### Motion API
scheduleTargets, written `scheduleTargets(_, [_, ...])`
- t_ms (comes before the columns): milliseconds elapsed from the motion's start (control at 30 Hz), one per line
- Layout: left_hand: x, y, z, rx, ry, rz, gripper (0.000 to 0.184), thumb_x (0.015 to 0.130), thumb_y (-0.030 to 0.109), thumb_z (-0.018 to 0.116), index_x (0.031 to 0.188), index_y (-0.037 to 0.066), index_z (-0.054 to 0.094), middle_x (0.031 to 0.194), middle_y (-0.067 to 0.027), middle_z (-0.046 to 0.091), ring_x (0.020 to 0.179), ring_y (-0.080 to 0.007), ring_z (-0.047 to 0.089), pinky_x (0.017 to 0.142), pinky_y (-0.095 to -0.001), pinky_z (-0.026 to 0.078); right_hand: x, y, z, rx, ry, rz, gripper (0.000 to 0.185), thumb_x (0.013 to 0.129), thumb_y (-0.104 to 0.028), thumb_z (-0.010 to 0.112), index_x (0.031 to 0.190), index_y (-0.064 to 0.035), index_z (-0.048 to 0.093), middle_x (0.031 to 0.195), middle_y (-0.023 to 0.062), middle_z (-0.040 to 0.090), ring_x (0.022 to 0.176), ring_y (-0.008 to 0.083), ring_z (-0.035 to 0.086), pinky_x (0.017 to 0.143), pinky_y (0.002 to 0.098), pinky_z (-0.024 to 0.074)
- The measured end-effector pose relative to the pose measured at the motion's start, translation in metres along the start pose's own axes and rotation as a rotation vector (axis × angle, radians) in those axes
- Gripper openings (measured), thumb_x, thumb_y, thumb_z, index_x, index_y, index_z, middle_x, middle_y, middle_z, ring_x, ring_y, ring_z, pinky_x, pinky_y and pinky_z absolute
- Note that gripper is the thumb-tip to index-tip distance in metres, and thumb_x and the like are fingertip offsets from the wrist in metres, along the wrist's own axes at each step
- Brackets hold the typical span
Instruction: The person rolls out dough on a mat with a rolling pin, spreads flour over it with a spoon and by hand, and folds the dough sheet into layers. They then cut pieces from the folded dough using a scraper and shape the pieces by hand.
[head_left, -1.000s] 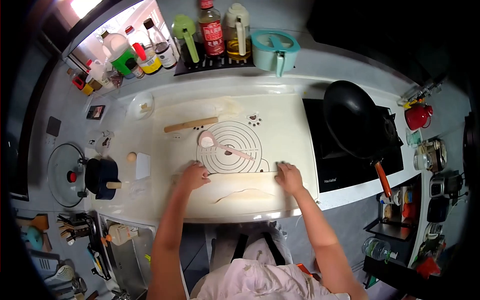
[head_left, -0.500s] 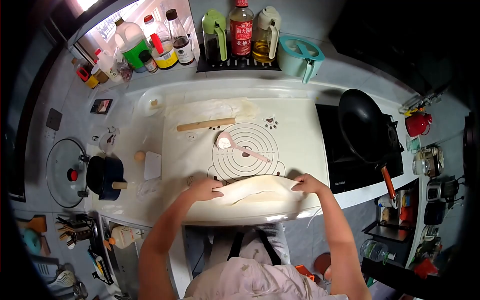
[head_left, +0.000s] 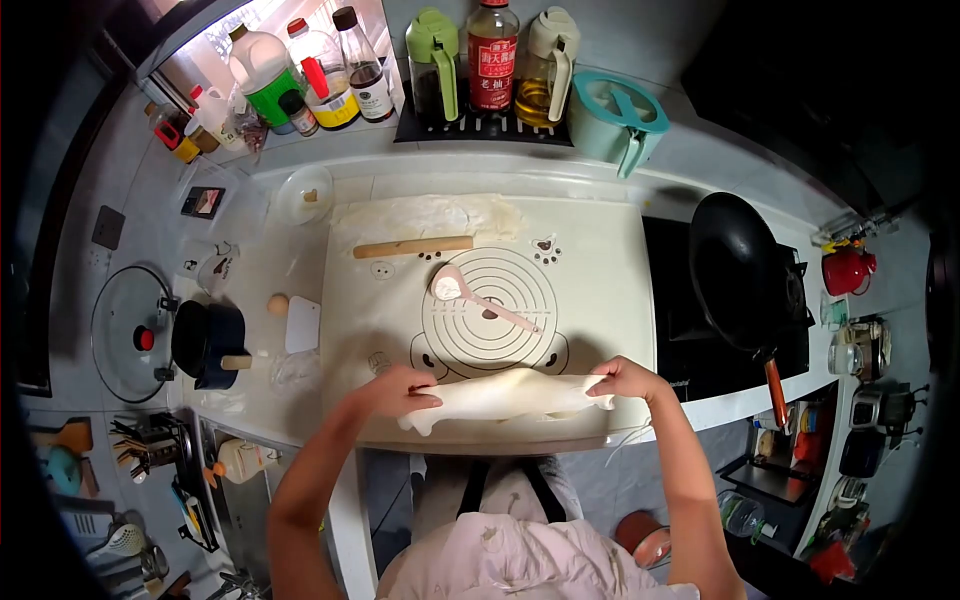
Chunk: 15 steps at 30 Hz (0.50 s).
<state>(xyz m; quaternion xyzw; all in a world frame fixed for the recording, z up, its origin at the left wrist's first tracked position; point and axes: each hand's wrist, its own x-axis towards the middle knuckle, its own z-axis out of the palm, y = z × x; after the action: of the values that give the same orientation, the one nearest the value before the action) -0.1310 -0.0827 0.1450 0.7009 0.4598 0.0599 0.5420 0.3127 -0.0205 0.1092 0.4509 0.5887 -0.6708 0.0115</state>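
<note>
A long pale sheet of dough (head_left: 515,396) stretches between my two hands over the front part of the kneading mat (head_left: 610,300). My left hand (head_left: 398,390) pinches its left end, and my right hand (head_left: 622,379) grips the right end. The dough's lower edge hangs in folds below my fingers. Beyond it, a pink spoon (head_left: 492,304) with white powder in its bowl lies across the mat's printed circles. A wooden rolling pin (head_left: 413,247) rests farther back, in front of another floury strip of dough (head_left: 430,216).
A black wok (head_left: 735,265) sits on the stove at right. To the left are a dark pot (head_left: 208,345), a white scraper (head_left: 303,325), an egg (head_left: 278,305) and a glass lid (head_left: 132,335). Several bottles and a soy sauce bottle (head_left: 491,65) line the back.
The dough has been raised and drawn toward me; its ends now hang in folds below my fingers. Both hands still hold it, and the camera view has shifted slightly.
</note>
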Motion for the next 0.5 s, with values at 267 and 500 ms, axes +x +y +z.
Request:
scheduleTargets(267, [-0.011,0.003,-0.015,-0.169,0.146,-0.081,0.030,0.084,0.023,0.071,0.077,-0.001,0.053,0.060,-0.0112,0.042,0.056,-0.0161,0.036,0.053,-0.0334,0.035,0.005,-0.012,-0.010,-0.023,0.072,0.014,0.017,0.080,-0.011,0.075,0.095,-0.0017,0.072,0.078,-0.0001,0.068,0.072,0.0066,0.056,0.070,0.0247,0.0476])
scheduleTargets(500, [-0.020,-0.003,-0.031,-0.012,0.169,0.001,0.027,0.082,0.020,0.073,0.079,-0.002,0.057,0.061,-0.0111,0.046,0.058,-0.0131,0.040,0.054,-0.0314,0.036,-0.008,-0.021,-0.006,-0.024,0.165,-0.042,0.014,0.079,-0.010,0.075,0.090,-0.0010,0.071,0.070,-0.0033,0.062,0.066,0.0045,0.050,0.064,0.0235,0.0440])
